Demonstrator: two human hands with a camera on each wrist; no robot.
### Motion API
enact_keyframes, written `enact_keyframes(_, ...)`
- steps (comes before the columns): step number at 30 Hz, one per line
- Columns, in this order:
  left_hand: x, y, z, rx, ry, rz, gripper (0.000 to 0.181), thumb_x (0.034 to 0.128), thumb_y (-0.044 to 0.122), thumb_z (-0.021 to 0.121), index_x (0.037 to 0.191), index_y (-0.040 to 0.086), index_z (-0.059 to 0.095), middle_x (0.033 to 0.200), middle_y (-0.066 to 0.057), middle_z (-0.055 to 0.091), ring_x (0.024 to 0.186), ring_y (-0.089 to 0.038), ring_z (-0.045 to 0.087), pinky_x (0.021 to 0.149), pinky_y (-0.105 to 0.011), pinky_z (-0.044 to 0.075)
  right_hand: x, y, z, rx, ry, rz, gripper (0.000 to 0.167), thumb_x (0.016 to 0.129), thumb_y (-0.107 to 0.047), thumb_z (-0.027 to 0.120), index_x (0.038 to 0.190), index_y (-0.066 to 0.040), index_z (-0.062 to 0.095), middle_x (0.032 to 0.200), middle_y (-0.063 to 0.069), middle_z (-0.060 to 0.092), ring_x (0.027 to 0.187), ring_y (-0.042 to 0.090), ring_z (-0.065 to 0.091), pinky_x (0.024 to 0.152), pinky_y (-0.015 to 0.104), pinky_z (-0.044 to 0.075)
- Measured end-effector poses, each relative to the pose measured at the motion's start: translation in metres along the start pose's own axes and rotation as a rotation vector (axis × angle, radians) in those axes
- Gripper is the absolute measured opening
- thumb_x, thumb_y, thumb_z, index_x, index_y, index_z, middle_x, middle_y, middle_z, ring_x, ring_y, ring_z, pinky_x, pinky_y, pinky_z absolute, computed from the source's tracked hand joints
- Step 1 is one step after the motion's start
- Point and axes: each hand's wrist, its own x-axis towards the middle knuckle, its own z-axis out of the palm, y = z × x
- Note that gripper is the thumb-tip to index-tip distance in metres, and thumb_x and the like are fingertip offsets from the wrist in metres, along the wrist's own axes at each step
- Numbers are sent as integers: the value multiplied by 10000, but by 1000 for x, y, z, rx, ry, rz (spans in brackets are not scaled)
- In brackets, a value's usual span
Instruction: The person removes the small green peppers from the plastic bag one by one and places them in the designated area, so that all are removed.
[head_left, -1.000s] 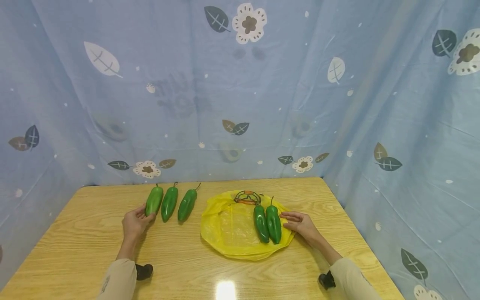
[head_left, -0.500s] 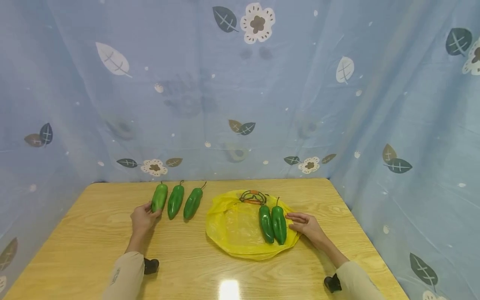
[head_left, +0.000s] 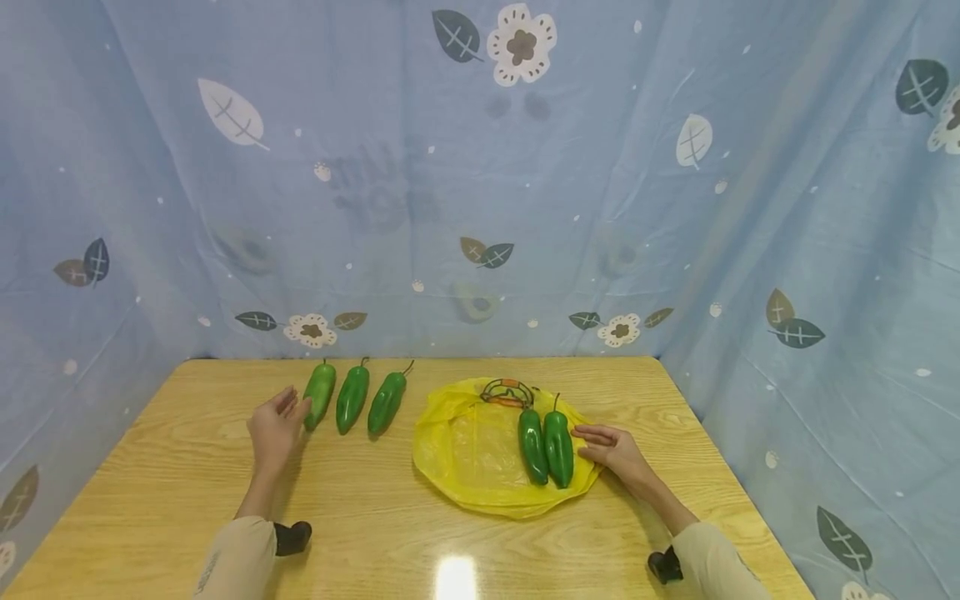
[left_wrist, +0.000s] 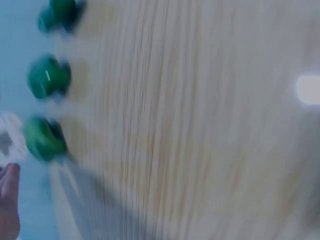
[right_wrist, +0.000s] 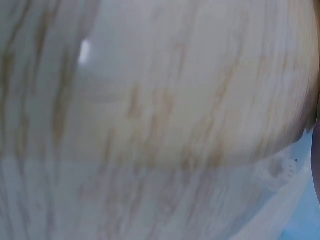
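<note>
On the left of the table, three green chili peppers lie in a row: a lighter green chili pepper (head_left: 319, 395), a middle chili pepper (head_left: 352, 398) and a third chili pepper (head_left: 387, 404). My left hand (head_left: 274, 429) is just left of the lighter one, fingers extended and not gripping it. Two darker chili peppers (head_left: 532, 447) (head_left: 558, 450) lie side by side on the right part of a flattened yellow plastic bag (head_left: 468, 500). By the bag's right edge, my right hand (head_left: 611, 454) rests with loosely extended fingers beside the nearer pepper. The left wrist view shows the row's ends, blurred.
At the bag's top lies a dark drawstring loop with orange parts (head_left: 510, 393). The wooden table (head_left: 360, 517) meets a blue patterned curtain (head_left: 390, 208) at the back and along the sides. Black wrist devices (head_left: 292, 538) sit at both cuffs.
My left hand has let go of the lighter chili pepper and drawn a little to the left, its fingers straightening. My right hand has stayed at the bag's edge. The head view has shifted slightly.
</note>
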Motion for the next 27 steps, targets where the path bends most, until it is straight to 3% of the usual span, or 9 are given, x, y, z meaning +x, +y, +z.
enact_keyframes(4, -15, 13, 13, -202, 132, -28, 424, 922, 59, 628, 1284, -131, 515, 1263, -293, 557, 1131, -372, 582, 779, -40, 477, -1, -1, 1, 0, -5, 4, 474, 877, -12, 667, 1299, 127, 501, 1295, 294, 536, 1136, 182, 594, 887, 191, 523)
enact_keyframes(8, -30, 27, 29, -352, 152, -88, 450, 888, 76, 684, 1279, -96, 543, 1256, -246, 583, 1120, -311, 599, 791, -78, 503, -1, 0, 0, -4, -3, 8, 467, 882, -23, 667, 1298, 120, 507, 1291, 286, 544, 1162, 223, 579, 883, 192, 526)
enact_keyframes(12, -46, 41, 47, -475, 119, -118, 475, 879, 80, 698, 1297, -77, 536, 1280, -224, 578, 1157, -326, 577, 826, -103, 507, 1, -1, 0, 5, -4, 1, 470, 881, -19, 667, 1298, 123, 505, 1288, 286, 546, 1140, 185, 594, 886, 200, 529)
enact_keyframes(19, -78, 59, 78, -637, 34, -229, 507, 893, 59, 676, 1353, -46, 492, 1355, -179, 533, 1240, -271, 526, 893, -123, 489, 2, -1, 0, 16, -6, 4, 472, 875, 2, 664, 1300, 127, 499, 1292, 292, 540, 1065, 55, 609, 888, 205, 531)
enact_keyframes(27, -112, 75, 117, -790, 50, -195, 492, 891, 3, 657, 1343, -78, 480, 1378, -230, 489, 1272, -284, 490, 940, -169, 479, 1, -1, 0, 8, 4, 6, 468, 875, -12, 670, 1294, 122, 510, 1287, 285, 547, 1125, 172, 602, 881, 203, 533)
